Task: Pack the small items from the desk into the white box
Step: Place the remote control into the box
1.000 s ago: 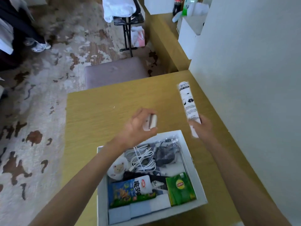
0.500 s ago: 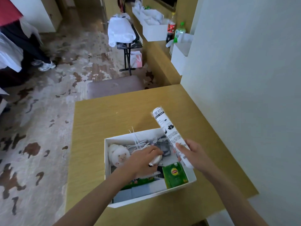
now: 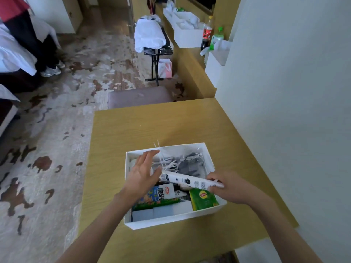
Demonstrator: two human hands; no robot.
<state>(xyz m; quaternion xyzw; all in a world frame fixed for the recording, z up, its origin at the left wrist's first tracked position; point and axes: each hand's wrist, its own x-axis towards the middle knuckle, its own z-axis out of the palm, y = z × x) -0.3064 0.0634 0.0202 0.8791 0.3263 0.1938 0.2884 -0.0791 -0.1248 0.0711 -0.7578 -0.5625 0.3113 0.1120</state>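
The white box (image 3: pixel 171 220) sits on the wooden desk (image 3: pixel 152 128), filled with white cables (image 3: pixel 169 164), a grey pouch (image 3: pixel 191 166), a green Lipton packet (image 3: pixel 203 199), a colourful snack pack (image 3: pixel 153 198) and grey blocks. My right hand (image 3: pixel 228 188) grips one end of a long white printed packet (image 3: pixel 190 181), which lies crosswise over the contents. My left hand (image 3: pixel 144 171) hovers flat over the box's left half, fingers spread, holding nothing.
A white wall (image 3: pixel 284 111) runs along the desk's right edge. A grey stool (image 3: pixel 138 95) stands beyond the desk's far edge. Farther back are a folding stand with a white bag (image 3: pixel 150 35), bottles (image 3: pixel 207 35) and white boxes on a counter. A person's legs (image 3: pixel 38 50) at far left.
My left hand has let go of the small white item inside the box and opened. My right hand has swung the long packet down from upright to lie across the box.
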